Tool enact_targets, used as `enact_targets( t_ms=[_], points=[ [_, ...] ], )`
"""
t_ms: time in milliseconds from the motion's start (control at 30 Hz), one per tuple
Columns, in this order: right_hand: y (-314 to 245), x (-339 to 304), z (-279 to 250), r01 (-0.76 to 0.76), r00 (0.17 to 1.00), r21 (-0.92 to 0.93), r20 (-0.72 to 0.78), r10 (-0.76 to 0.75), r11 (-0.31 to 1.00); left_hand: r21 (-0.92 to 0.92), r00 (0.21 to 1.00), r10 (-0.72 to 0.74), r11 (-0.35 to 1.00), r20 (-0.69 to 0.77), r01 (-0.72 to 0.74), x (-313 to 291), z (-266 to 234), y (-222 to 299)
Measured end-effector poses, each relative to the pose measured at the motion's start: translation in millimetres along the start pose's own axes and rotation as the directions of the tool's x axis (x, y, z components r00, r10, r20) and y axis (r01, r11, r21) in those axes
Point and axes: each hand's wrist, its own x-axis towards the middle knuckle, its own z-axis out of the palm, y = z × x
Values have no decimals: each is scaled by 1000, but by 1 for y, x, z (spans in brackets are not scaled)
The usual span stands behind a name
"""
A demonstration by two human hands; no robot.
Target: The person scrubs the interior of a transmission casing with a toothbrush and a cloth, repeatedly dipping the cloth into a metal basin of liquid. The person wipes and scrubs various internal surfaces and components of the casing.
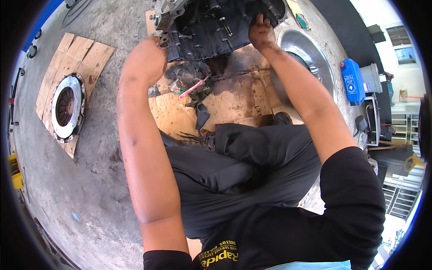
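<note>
A dark, oily engine block [202, 40] lies at the top of the view on brown cardboard [243, 90]. My left hand [146, 58] is closed on a metal lug at its near left edge; part of the fingers is hidden behind the hand. At the right side, my right hand [262, 32] has its fingers curled over the block's rim. A pink-handled brush or similar thin tool [191, 89] rests just below the block, beside a clear plastic bag [184, 74] with dirty contents.
On the left, a clutch pressure plate [57, 108] lies on a cardboard piece [96, 51]. A wide metal basin [326, 72] stands to the right. Past it are a blue jug [353, 81] and a white bucket [370, 76]. My crossed legs [252, 153] are close below the block.
</note>
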Motion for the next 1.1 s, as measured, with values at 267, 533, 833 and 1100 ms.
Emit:
enact_targets(
  t_ms=[267,533,833,1100],
  points=[
    [-9,-2,-48,575,806,-142,-71,-587,806,32,1000,-21,999,-8,21,-8,-12,22],
    [-5,72,-33,491,866,-462,164,-473,738,384,958,285,882,22,-271,-8,-8,13],
    [23,36,65,537,815,-496,96,-572,682,482,935,355,822,-16,-304,-3,4,-2],
    [4,38,52,438,890,-489,355,-287,754,130,999,39,991,-38,-34,-15,-2,21]
  ],
)
